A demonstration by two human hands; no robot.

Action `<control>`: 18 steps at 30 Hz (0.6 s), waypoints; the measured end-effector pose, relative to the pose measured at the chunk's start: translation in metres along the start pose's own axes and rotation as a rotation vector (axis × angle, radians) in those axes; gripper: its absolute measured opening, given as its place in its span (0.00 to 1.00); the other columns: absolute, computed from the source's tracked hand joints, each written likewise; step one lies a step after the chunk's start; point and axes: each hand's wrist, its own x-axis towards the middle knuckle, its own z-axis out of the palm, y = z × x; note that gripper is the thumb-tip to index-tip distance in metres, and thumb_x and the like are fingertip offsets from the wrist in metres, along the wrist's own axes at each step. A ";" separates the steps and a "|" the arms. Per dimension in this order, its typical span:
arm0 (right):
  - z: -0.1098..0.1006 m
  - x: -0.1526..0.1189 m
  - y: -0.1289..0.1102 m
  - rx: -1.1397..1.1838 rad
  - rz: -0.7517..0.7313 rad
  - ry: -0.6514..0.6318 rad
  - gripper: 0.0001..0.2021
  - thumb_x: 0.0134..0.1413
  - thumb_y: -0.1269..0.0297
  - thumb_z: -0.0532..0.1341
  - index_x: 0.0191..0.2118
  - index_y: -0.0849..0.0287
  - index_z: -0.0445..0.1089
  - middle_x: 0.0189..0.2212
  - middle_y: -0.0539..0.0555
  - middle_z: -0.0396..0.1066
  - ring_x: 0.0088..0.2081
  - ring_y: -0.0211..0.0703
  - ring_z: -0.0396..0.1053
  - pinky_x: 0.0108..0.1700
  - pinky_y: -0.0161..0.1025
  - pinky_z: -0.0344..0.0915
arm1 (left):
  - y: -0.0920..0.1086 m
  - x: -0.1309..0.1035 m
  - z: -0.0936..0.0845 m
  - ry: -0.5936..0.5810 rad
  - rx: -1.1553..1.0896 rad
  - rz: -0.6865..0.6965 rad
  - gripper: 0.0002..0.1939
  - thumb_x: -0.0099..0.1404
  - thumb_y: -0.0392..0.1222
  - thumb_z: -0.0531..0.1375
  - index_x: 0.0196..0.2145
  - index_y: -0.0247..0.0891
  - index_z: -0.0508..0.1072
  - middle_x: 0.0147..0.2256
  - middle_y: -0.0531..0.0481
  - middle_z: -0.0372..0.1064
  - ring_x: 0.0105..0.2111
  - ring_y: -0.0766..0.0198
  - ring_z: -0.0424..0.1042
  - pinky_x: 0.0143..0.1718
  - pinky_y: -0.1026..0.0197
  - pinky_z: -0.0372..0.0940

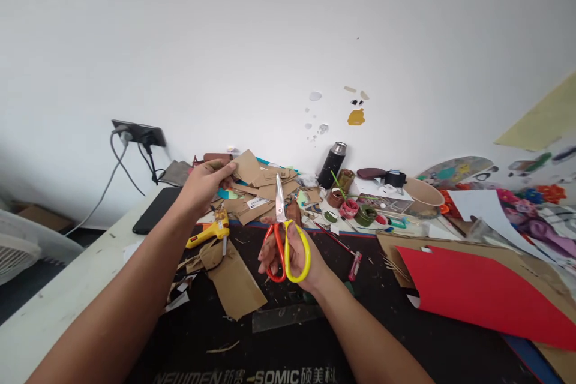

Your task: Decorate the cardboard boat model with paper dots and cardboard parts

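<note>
My left hand (210, 181) pinches a piece of brown cardboard (247, 167) above a heap of cardboard scraps (265, 192) near the wall. Scissors (281, 207) with one red and one yellow handle rest in my right hand (294, 255), fingers in the handle loops, blades closed and pointing up and away. Left of the scissors lies a yellow glue gun (209, 234), beside a flat cardboard piece (238, 282) on the black mat (202, 336). A clear ruler (288, 316) lies just below my right hand.
Behind the mat stand a black thermos (332, 165), open paint jars (349, 209) and a beige bowl (424, 195). Red paper (477, 288) lies on cardboard at the right. A black phone (157, 210) sits on the left, and a red-handled brush (355, 265) lies right of my right hand.
</note>
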 end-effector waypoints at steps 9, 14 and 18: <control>-0.003 0.005 0.012 -0.016 0.129 -0.215 0.48 0.50 0.22 0.66 0.64 0.58 0.67 0.38 0.64 0.83 0.33 0.55 0.84 0.28 0.36 0.72 | -0.002 0.006 -0.003 0.073 -0.039 0.030 0.20 0.55 0.55 0.73 0.36 0.36 0.81 0.23 0.53 0.69 0.22 0.67 0.62 0.24 0.62 0.56; -0.010 -0.003 0.017 0.009 0.166 -0.254 0.51 0.47 0.20 0.66 0.64 0.58 0.68 0.40 0.64 0.83 0.37 0.54 0.85 0.39 0.43 0.77 | 0.001 0.000 0.009 0.053 -0.065 0.036 0.20 0.56 0.52 0.72 0.41 0.34 0.83 0.22 0.54 0.68 0.23 0.67 0.61 0.26 0.62 0.56; -0.010 -0.003 0.021 -0.213 0.167 -0.159 0.44 0.54 0.25 0.66 0.60 0.60 0.72 0.32 0.56 0.79 0.23 0.41 0.77 0.25 0.33 0.69 | 0.005 -0.004 0.013 0.069 -0.068 0.043 0.19 0.56 0.51 0.73 0.39 0.34 0.83 0.23 0.53 0.68 0.23 0.68 0.61 0.26 0.63 0.56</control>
